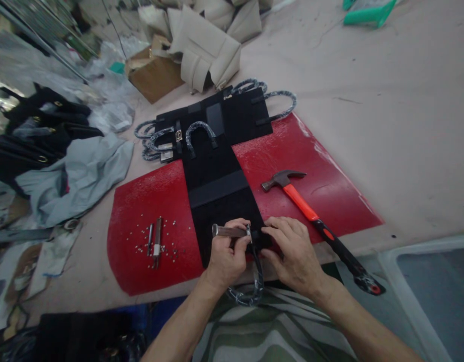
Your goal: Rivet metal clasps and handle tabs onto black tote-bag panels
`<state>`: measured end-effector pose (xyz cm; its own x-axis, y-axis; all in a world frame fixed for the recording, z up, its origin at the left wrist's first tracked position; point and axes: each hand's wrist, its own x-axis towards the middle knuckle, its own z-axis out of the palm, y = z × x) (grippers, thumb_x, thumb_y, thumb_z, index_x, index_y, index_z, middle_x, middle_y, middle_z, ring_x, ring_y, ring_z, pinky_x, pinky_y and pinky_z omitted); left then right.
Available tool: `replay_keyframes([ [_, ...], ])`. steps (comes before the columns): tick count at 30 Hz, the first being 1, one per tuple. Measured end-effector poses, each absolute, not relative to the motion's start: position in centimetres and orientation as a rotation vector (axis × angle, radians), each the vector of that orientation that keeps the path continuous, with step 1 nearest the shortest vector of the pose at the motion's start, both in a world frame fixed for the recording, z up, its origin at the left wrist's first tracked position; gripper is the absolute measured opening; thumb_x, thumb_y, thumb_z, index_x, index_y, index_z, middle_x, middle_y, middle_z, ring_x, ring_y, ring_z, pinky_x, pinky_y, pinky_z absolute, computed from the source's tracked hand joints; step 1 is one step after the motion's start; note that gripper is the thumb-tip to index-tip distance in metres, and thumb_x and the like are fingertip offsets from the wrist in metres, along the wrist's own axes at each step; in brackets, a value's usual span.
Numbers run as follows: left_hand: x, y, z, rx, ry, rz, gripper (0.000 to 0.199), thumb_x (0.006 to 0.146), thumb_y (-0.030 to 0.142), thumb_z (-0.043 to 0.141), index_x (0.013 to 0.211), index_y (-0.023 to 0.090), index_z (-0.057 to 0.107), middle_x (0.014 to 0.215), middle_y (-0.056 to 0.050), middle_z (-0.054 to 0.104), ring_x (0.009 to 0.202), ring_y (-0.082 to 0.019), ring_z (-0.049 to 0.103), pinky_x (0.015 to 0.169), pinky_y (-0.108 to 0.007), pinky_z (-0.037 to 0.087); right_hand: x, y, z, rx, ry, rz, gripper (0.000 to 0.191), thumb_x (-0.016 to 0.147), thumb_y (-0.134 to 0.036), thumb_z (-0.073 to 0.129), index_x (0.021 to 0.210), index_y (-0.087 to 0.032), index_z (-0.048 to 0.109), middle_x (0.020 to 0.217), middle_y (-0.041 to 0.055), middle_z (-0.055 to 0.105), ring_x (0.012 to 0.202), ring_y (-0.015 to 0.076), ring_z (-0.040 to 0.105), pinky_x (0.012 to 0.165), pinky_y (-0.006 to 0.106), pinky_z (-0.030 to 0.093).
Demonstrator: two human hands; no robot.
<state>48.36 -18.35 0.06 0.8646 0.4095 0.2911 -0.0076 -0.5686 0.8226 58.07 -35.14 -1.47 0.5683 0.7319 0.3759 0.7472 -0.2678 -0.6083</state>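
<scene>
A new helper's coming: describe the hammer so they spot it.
On the pale table lies a red mat, crossed by a black panel. Right of that panel, beside the right hand, lies the hammer. Its claw head and orange-and-black handle set it apart from the slim metal tools.

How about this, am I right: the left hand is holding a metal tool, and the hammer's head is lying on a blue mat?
Not quite: the mat is red, not blue, as the head view shows. The left hand is holding a metal tool, and the hammer's head is lying on that mat.
</scene>
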Motion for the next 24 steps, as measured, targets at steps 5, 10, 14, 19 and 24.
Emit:
replay_keyframes([
  [5,48.4,-18.5,0.1,2.107,0.293,0.614,0.011,0.089,0.014,0.057,0.098,0.019,0.06,0.105,-0.008,0.072,0.1,-0.021,0.07,0.093,-0.037,0.058,58.8,-38.0,0.2,-1.926,-0.985,-0.079,0.024,0.094,-0.022,0.058,0.118,-0.023,0.058,0.116,0.0104,0.068,0.113,0.026,0.062,0.098,0.044,0.051],
  [10,48.4,-18.9,-0.2,2.179,0.272,0.659,0.011,0.089,0.015,0.057,0.099,0.019,0.059,0.104,-0.008,0.072,0.099,-0.021,0.071,0.09,-0.035,0.058,59.9,-41.5,0.5,-2.213,-0.853,-0.245,0.02,0.093,-0.028,0.057,0.111,-0.021,0.061,0.112,0.0148,0.067,0.106,0.0313,0.063,0.095,0.051,0.051],
  [14,48.5,-19.3,-0.3,2.241,0.278,0.681,0.011,0.091,0.017,0.055,0.101,0.019,0.059,0.105,-0.009,0.072,0.099,-0.021,0.071,0.089,-0.035,0.059,60.4,-42.7,-0.3,-2.378,-0.843,-0.211,0.025,0.093,-0.031,0.054,0.113,-0.019,0.059,0.106,0.0152,0.065,0.098,0.0324,0.061,0.088,0.049,0.052],
  [19,48.5,-19.7,-0.5,2.302,0.239,0.752,0.016,0.091,0.015,0.055,0.105,0.019,0.06,0.107,-0.01,0.072,0.101,-0.022,0.071,0.092,-0.036,0.059,59.5,-42.3,-0.2,-2.543,-0.796,-0.057,0.027,0.093,-0.027,0.049,0.117,-0.019,0.058,0.105,0.0133,0.062,0.081,0.0268,0.062,0.065,0.038,0.049],
  [24,48.6,-19.6,-0.6,2.291,0.222,0.707,0.019,0.089,0.012,0.056,0.106,0.019,0.061,0.108,-0.009,0.073,0.103,-0.023,0.072,0.093,-0.037,0.059,59.7,-41.4,1.0,-2.297,-0.581,0.341,0.026,0.079,-0.027,0.058,0.105,-0.021,0.061,0.09,0.0072,0.064,0.076,0.0233,0.062,0.064,0.034,0.046],
])
